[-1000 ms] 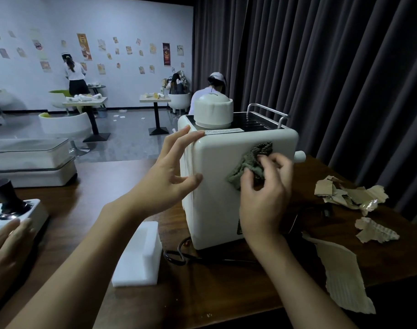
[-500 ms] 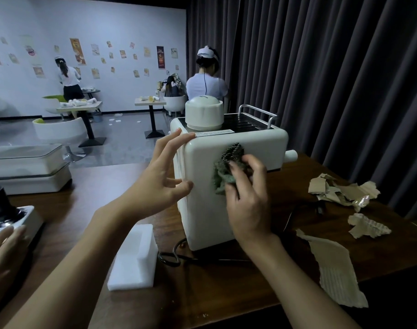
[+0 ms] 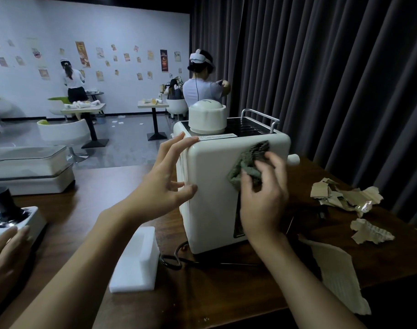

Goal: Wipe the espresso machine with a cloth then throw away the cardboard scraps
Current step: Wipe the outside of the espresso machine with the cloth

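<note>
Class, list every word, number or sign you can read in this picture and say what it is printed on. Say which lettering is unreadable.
No text here can be read.
The white sticker on the top edge of the espresso machine: print too small.
The dark label low on its near side, partly behind the right hand: unreadable.
The posters on the far wall: blurred.

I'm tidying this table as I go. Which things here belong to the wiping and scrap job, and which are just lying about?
Job in hand:
- espresso machine, left hand flat against it
- cloth, held on the machine's side by the right hand
- cardboard scraps, right of the machine

Lying about:
- foam block
- tamper
- glass-lidded case
</note>
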`<state>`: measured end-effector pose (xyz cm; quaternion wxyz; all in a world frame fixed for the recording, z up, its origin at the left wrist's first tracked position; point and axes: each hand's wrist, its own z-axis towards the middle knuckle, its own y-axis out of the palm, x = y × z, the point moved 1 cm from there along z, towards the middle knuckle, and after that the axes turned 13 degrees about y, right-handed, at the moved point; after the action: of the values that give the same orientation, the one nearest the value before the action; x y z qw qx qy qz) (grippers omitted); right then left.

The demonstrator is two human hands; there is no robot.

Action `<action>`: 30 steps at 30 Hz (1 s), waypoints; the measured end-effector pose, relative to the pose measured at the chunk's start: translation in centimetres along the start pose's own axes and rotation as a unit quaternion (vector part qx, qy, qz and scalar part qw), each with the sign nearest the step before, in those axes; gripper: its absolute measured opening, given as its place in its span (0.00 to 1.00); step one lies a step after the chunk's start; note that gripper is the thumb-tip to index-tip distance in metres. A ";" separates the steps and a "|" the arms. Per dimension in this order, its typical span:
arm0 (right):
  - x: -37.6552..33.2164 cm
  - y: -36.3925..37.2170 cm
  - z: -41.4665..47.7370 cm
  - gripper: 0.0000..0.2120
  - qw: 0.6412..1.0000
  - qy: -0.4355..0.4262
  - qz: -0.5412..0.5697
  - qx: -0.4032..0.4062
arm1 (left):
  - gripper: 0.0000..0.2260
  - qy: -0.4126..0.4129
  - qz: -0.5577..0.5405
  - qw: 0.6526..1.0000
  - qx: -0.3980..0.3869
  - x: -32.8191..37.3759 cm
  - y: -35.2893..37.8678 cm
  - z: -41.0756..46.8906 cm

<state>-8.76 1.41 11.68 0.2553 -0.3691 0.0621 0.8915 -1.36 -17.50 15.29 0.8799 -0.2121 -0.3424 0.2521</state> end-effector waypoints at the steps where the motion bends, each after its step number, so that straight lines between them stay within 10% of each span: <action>1: -0.6 0.3 -0.5 0.13 0.999 -0.031 -0.001 -0.021 | 0.40 0.001 -0.002 1.000 0.001 -0.1 0.0 0.0; 8: -2.3 0.6 -0.3 0.23 0.979 -0.187 -0.030 -0.081 | 0.40 0.001 -0.010 1.000 0.005 -0.1 0.0 0.0; 19: 0.0 -2.2 5.9 0.21 0.997 -0.021 -0.057 -0.040 | 0.41 -0.010 0.006 1.000 0.000 -0.1 0.0 0.2; 30: -7.3 0.7 0.7 0.20 0.955 -0.209 -0.102 -0.186 | 0.43 -0.029 -0.003 0.999 0.033 -0.9 0.6 -0.5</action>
<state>-5.18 -2.02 17.18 0.2787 -0.2201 -0.1969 0.9138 -1.75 -17.64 14.20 0.8769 -0.1744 -0.3598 0.2667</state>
